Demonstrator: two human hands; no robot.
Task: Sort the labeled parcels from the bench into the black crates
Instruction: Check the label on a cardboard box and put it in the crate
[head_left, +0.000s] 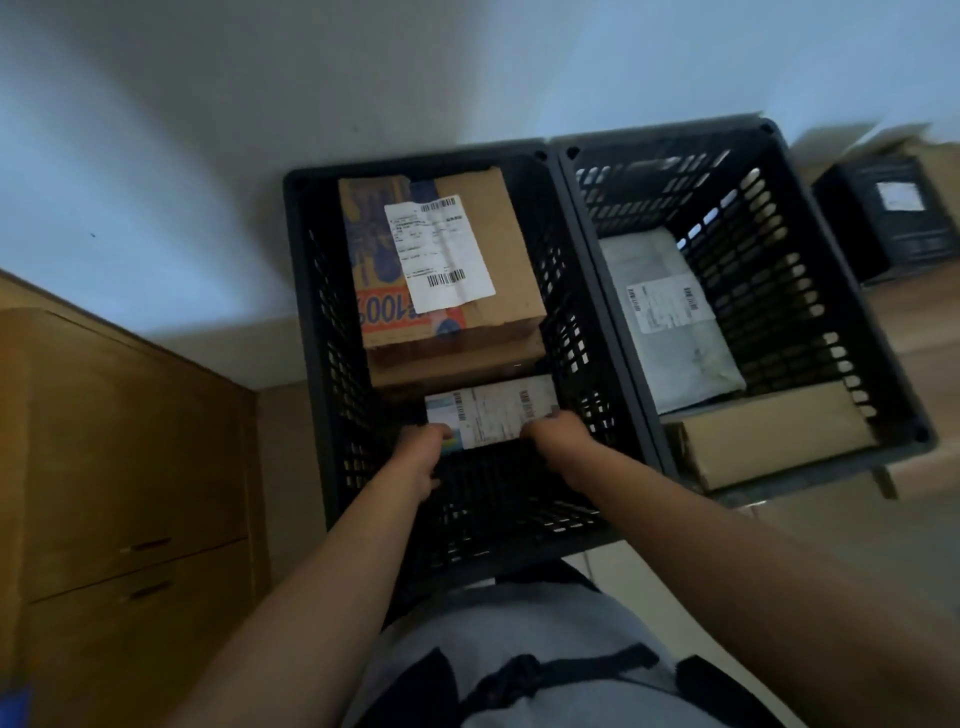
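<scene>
- Head view: a small flat parcel with a white barcode label lies low inside the left black slatted plastic crate, just before a brown cardboard box with a white label.
- Left hand and right hand grip its near edge, fingers curled, one at each end.
- Beside it, the right black crate holds a grey mailer bag and a plain cardboard box.

Matt black plastic crates, cardboard box
</scene>
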